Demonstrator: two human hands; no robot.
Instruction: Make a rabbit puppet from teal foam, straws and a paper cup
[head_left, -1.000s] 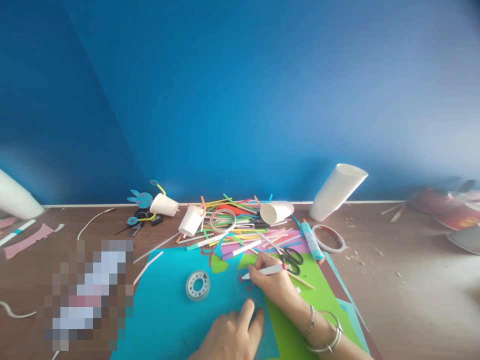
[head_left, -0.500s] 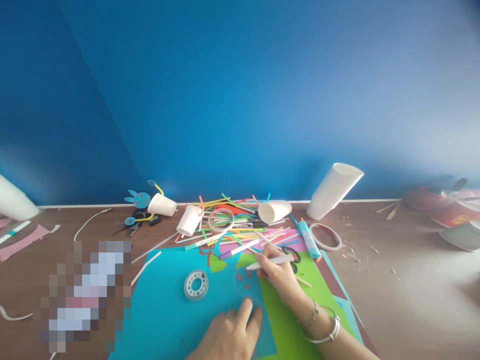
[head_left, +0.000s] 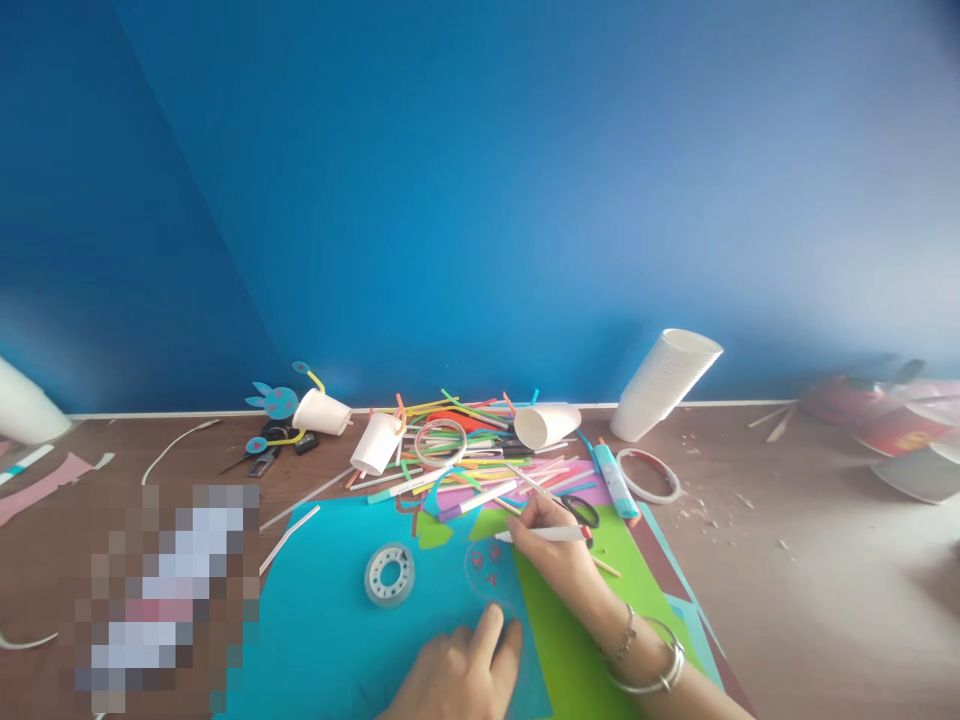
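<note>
My right hand (head_left: pixel 551 550) grips a white marker (head_left: pixel 551 535) with a red end, its tip over a blue paper sheet (head_left: pixel 315 600). Beside the tip, small red marks (head_left: pixel 487 565) sit inside a faint round outline on the blue sheet. My left hand (head_left: pixel 465 665) lies on the sheet just below the drawing, fingers resting on it and holding nothing. A roll of clear tape (head_left: pixel 390 575) lies left of the drawing. Under my right forearm is a green sheet (head_left: pixel 585 655).
Behind the sheets lie straws (head_left: pixel 487 430), markers, scissors (head_left: pixel 581 511) and paper cups (head_left: pixel 547 427). A cup stack (head_left: pixel 666 385) leans at the wall. A blue glue tube (head_left: pixel 616 480) and another tape roll (head_left: pixel 649 475) are at right.
My right hand has lowered slightly, and the marker lies flatter with its red end lower. My left hand stays in nearly the same place. The whole view has shifted slightly.
</note>
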